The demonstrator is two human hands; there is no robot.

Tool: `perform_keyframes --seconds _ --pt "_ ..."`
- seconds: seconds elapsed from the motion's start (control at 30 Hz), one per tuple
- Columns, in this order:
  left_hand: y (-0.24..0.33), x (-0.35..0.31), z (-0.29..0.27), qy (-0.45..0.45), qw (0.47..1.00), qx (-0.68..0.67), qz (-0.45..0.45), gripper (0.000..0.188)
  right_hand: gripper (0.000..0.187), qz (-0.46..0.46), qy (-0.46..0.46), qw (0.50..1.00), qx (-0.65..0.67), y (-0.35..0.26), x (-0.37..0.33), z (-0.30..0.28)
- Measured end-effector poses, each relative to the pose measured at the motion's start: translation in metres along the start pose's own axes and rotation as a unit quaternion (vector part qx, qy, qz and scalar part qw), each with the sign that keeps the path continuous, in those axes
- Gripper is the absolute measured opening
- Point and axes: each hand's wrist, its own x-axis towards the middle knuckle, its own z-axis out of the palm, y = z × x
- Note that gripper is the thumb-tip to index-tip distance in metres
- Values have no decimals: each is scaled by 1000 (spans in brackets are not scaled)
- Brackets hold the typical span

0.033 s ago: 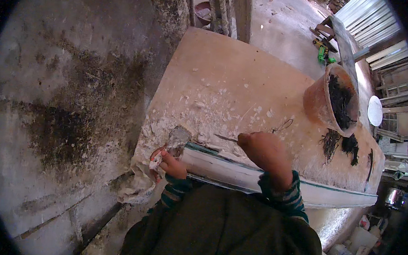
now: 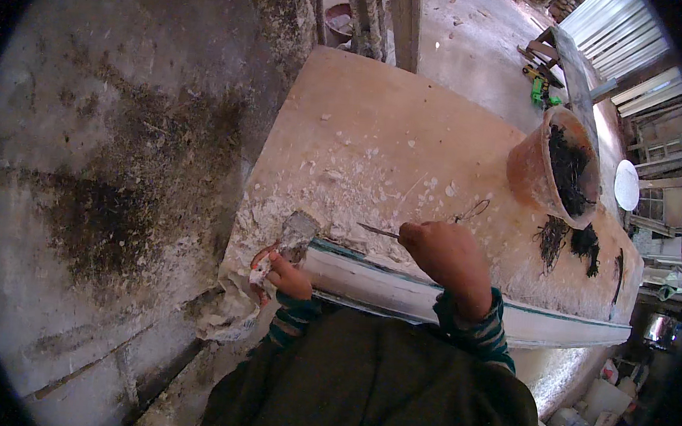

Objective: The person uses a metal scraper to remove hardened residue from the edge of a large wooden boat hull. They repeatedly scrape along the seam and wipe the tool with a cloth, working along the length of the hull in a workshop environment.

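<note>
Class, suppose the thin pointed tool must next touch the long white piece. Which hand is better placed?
Probably the right hand: it holds the thin pointed tool, close to the long white piece. The left hand is at that piece's left end, away from the tool.

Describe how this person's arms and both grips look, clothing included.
The left grip and right grip are bare, with no gloves visible. The left sleeve and right sleeve are dark teal-green, crossed by lighter, greyish bands. The right one leaves the wrist uncovered. Any finer markings are too small to tell.
</note>
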Motion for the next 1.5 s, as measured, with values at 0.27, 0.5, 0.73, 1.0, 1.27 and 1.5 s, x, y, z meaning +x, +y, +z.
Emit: perform_keyframes --seconds 0.27,0.5,0.73,1.0,1.27,1.5 --pt "-10 9 11 15 997 -44 58 28 18 40 3 998 54 7 -8 14" --pt "-8 12 12 -31 996 -84 28 30 22 82 45 980 173 46 -15 95" --pt "16 26 4 -84 993 69 -39 38 33 112 267 863 415 52 -87 110" --pt "98 5 17 -323 935 -143 -38 27 45 135 352 841 389 45 -158 139" --pt "106 -47 42 -560 821 -62 94 16 45 94 327 609 717 39 -188 149" --pt "132 -115 56 -729 531 16 431 23 33 26 493 681 541 55 -197 126"
